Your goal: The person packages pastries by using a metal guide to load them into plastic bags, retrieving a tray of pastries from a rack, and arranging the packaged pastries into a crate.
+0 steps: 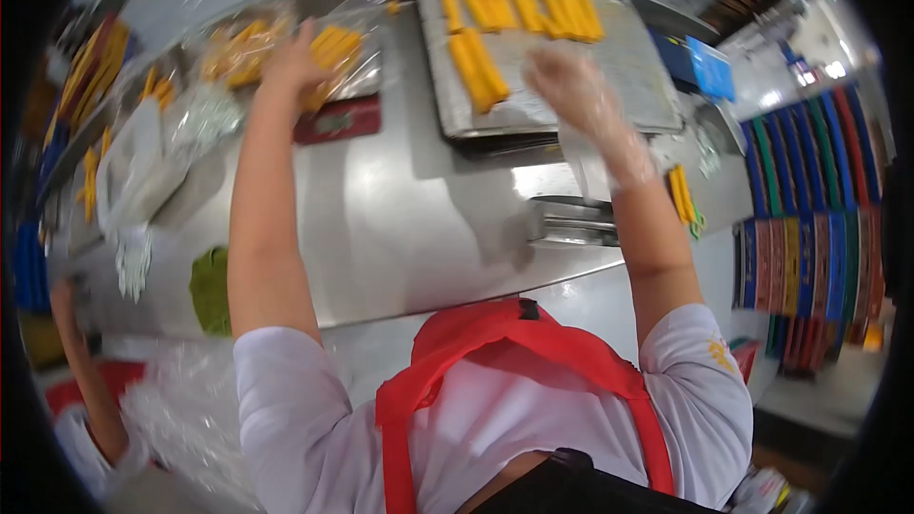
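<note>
My bare left hand (293,69) is at the left edge of a clear plastic bag (367,24) and appears to grip it, though its fingers are blurred. Yellow sticks (335,49) lie in that bag, which rests on a dark red scale (345,122). My right hand (564,86), in a clear plastic glove, is over the metal tray (633,86) with its fingers curled in. Whatever it may hold is hidden. More yellow sticks (478,69) lie beside it in the tray, with a row of them along the far side.
Filled plastic bags (243,49) lie left of the scale. Nearer me are a green cloth (210,290) and metal pans (576,222). Green-handled scissors (698,223) and yellow pieces (681,192) lie right. Another person's arm (88,366) shows at lower left. Colourful stacks (809,162) stand at right.
</note>
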`<state>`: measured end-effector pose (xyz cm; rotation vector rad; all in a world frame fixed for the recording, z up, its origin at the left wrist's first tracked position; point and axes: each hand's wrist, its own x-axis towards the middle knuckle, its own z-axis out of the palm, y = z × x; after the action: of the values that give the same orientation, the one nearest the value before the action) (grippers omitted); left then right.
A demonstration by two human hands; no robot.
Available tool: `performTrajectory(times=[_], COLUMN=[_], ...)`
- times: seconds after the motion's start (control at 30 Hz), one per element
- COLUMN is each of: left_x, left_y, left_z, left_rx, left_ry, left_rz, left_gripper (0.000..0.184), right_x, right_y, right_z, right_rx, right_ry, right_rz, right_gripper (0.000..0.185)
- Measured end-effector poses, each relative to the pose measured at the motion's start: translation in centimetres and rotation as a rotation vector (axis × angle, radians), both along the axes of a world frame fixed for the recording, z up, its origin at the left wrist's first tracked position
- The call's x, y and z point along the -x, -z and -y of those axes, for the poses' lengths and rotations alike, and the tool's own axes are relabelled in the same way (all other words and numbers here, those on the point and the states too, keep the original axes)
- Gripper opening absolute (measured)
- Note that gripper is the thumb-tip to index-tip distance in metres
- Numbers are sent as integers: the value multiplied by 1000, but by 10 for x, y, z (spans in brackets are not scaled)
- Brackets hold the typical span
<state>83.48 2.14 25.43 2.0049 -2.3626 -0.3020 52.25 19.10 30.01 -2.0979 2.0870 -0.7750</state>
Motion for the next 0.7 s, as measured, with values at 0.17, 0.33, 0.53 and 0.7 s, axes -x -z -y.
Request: performTrajectory(times=[0.17, 0.33, 0.53, 0.7], left_x=[-26, -49, -77, -51], left_y=[57, 40, 67, 68], left_z=[29, -102, -267, -303], left_rx=[138, 147, -66, 104], left_ry=[53, 85, -319, -490], left_rz=[-250, -463, -564, -216], left_gripper=[99, 90, 93, 96], right_x=[88, 123, 119, 119], right_y=[13, 69, 59, 80], right_z=[-126, -181, -170, -179], right_rx=[-457, -338, -651, -836], right_ry=[107, 185, 129, 91], right_rz=[88, 25, 1, -31], right_gripper=[37, 36, 29, 32])
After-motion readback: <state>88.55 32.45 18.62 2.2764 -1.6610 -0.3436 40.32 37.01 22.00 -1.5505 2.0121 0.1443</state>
